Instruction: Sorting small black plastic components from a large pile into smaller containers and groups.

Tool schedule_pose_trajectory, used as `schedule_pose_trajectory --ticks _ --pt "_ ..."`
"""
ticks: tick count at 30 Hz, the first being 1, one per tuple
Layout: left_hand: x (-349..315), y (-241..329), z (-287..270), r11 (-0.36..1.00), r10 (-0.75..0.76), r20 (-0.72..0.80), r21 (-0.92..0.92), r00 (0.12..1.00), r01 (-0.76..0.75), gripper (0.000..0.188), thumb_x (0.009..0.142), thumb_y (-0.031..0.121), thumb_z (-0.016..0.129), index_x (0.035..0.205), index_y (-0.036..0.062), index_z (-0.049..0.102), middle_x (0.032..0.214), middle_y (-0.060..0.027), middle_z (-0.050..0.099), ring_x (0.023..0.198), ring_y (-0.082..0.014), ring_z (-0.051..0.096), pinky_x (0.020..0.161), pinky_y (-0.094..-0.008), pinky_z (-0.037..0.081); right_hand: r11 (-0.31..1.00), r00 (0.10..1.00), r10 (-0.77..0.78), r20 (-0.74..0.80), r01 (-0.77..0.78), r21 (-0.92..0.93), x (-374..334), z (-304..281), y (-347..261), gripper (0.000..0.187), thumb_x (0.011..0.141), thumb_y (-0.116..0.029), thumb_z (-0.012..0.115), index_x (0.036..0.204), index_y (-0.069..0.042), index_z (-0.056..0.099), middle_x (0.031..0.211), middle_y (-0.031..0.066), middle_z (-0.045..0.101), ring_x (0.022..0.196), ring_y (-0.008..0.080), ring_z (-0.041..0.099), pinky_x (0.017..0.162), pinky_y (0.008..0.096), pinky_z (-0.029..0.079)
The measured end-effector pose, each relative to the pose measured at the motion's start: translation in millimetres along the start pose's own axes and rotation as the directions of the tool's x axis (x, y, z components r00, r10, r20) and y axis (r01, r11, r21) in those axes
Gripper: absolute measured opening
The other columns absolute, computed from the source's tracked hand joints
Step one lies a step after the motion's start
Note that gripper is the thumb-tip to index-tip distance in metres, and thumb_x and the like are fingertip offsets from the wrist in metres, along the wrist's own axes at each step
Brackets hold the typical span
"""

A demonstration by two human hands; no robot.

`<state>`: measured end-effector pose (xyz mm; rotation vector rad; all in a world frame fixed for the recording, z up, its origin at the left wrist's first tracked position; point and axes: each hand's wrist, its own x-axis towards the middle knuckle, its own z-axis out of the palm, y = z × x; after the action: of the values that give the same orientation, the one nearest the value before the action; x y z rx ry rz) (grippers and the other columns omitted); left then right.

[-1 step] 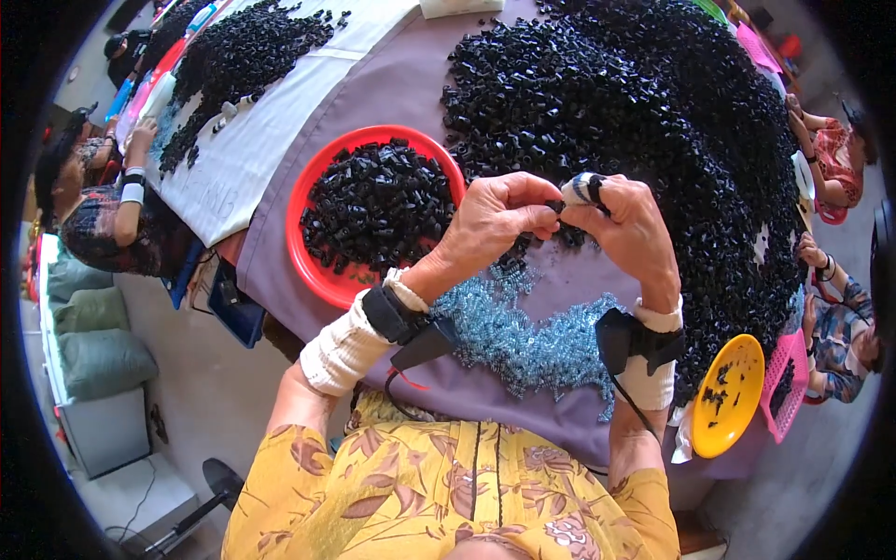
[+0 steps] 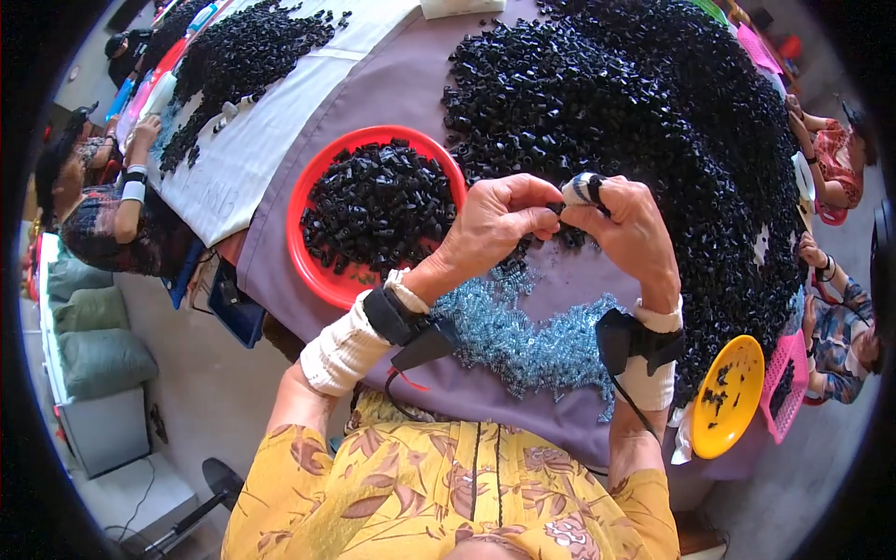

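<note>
Between both hands, above the table, is a small black plastic piece (image 2: 557, 207), mostly covered by fingertips. My left hand (image 2: 499, 219) pinches it between thumb and forefinger. From the other side my right hand (image 2: 630, 224) closes on the same piece; one of its fingers wears a striped wrap. Left of my left hand stands a round red basin (image 2: 295, 229) full of black plastic pieces (image 2: 378, 201). A wide heap of similar black pieces (image 2: 597, 103) spreads beyond my hands. Below them lies a pile of small clear bluish parts (image 2: 532, 341).
A purple cloth (image 2: 308, 168) covers the table. At the right edge are a yellow plate (image 2: 742, 397) with black bits and a pink basket (image 2: 786, 383). People sit at both sides, with another black heap (image 2: 247, 56) at upper left. Cables hang from my wrist straps.
</note>
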<state>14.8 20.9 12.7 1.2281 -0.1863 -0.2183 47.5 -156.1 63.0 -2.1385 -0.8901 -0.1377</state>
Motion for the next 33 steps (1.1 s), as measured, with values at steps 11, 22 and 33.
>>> schedule_pose_trajectory --ticks 11,22,33 --pt "-2 6 -1 0.999 0.008 -0.067 -0.047 0.998 -0.011 0.016 0.083 0.001 0.061 0.099 -0.0009 0.06 0.087 -0.0086 0.065 0.077 -0.0136 0.064 0.071 -0.0265 0.053 0.947 0.952 0.304 -0.037 -0.298 0.122 -16 17 34 0.019 0.076 -0.017 0.068 0.074 0.0 0.061 0.058 0.0083 0.054 0.051 0.0125 0.049 0.047 0.0297 0.038" --pt "-8 -6 -19 0.996 -0.067 -0.142 -0.073 0.988 0.057 0.018 0.084 0.008 0.063 0.101 0.0011 0.059 0.089 -0.0087 0.066 0.077 -0.0142 0.064 0.07 -0.0273 0.054 0.903 0.993 0.008 0.119 0.044 -0.428 -61 37 50 0.013 0.068 -0.003 0.061 0.08 -0.003 0.065 0.098 0.0076 0.057 0.095 0.0256 0.05 0.081 0.0385 0.039" --pt "-7 -10 -14 0.993 -0.096 -0.075 -0.082 0.993 0.089 0.018 0.083 0.008 0.064 0.099 0.0012 0.06 0.087 -0.008 0.066 0.076 -0.0135 0.064 0.07 -0.0268 0.054 0.838 0.982 0.146 0.117 -0.061 -0.542 -60 45 58 0.012 0.071 -0.013 0.066 0.069 -0.003 0.06 0.079 0.0093 0.057 0.075 0.0263 0.055 0.07 0.0384 0.041"
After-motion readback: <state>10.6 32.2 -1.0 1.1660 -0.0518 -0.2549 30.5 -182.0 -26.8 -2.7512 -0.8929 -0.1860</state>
